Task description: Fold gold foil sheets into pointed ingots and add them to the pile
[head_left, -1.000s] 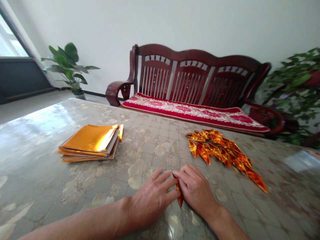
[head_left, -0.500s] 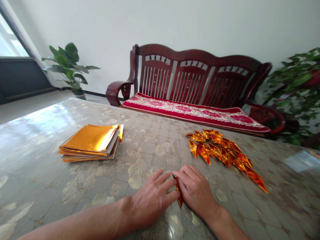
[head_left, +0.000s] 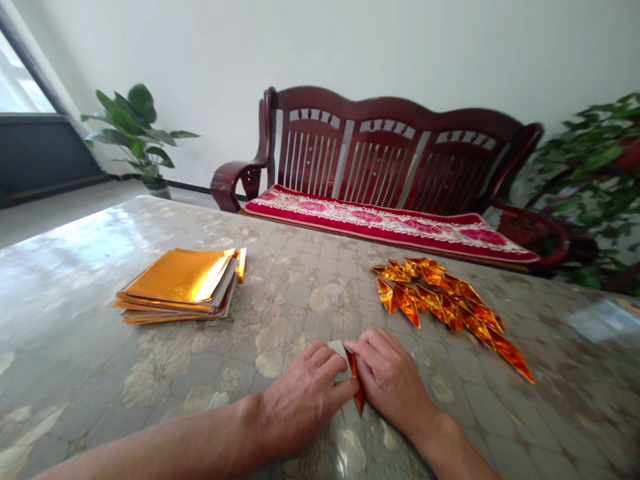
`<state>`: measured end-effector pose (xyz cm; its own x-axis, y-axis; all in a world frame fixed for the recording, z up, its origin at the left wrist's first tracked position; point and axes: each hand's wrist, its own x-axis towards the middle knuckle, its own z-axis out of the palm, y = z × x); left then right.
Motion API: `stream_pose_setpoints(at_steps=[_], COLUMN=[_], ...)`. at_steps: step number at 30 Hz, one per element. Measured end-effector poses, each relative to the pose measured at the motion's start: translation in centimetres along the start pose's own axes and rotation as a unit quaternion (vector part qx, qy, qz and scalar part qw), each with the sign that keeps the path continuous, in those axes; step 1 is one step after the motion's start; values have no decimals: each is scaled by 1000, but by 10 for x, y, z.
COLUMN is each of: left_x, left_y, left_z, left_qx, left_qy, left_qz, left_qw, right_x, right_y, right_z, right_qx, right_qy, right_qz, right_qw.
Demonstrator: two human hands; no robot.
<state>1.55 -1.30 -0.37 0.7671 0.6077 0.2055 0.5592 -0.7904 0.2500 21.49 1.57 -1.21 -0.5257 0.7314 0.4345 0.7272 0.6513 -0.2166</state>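
Observation:
Both of my hands rest on the table (head_left: pixel 75 373) near its front edge, pressed together on one small piece of gold foil paper (head_left: pixel 356 387). My left hand (head_left: pixel 305 397) has its fingers curled over the paper's pale left flap. My right hand (head_left: pixel 390 380) pinches the orange-gold folded edge from the right. Only a narrow strip of the paper shows between the fingers. A stack of flat gold foil sheets (head_left: pixel 183 283) lies to the left. A pile of several folded gold pieces (head_left: pixel 445 303) lies to the right, just beyond my right hand.
The table has a glossy floral-patterned cover. Behind it stands a dark wooden bench (head_left: pixel 380 160) with a red cushion (head_left: pixel 390 223). One potted plant (head_left: pixel 135 137) stands at the back left and another plant (head_left: pixel 595 180) at the right. A pale object (head_left: pixel 605 320) lies at the table's right edge.
My left fingers have curled in from lying flat, lifting the paper's pale flap slightly. My right hand stays where it was on the folded edge.

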Motion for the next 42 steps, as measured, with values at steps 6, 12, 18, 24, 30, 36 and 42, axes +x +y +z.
stream_pose_setpoints(at_steps=[6, 12, 18, 24, 30, 36, 42], left_x=[-1, 0, 0, 1, 0, 0, 0], left_y=[1, 0, 0, 0, 0, 0, 0], left_z=[1, 0, -1, -4, -2, -1, 0], left_qx=[9, 12, 5, 4, 10, 8, 14], left_qy=[-3, -9, -24, -33, -29, -26, -21], left_qz=[-4, -2, -8, -12, -9, -5, -4], left_qw=[1000, 1000, 1000, 999, 999, 1000, 1000], right_x=[-1, 0, -1, -1, -2, -2, -2], right_y=[1, 2, 2, 3, 3, 2, 2], right_z=[0, 0, 1, 2, 2, 2, 1], right_qx=[11, 20, 21, 27, 29, 21, 26], right_qy=[-11, -15, -13, -13, -16, -20, -15], right_qz=[10, 17, 23, 29, 24, 21, 16], right_qw=[1000, 1000, 999, 999, 999, 999, 999])
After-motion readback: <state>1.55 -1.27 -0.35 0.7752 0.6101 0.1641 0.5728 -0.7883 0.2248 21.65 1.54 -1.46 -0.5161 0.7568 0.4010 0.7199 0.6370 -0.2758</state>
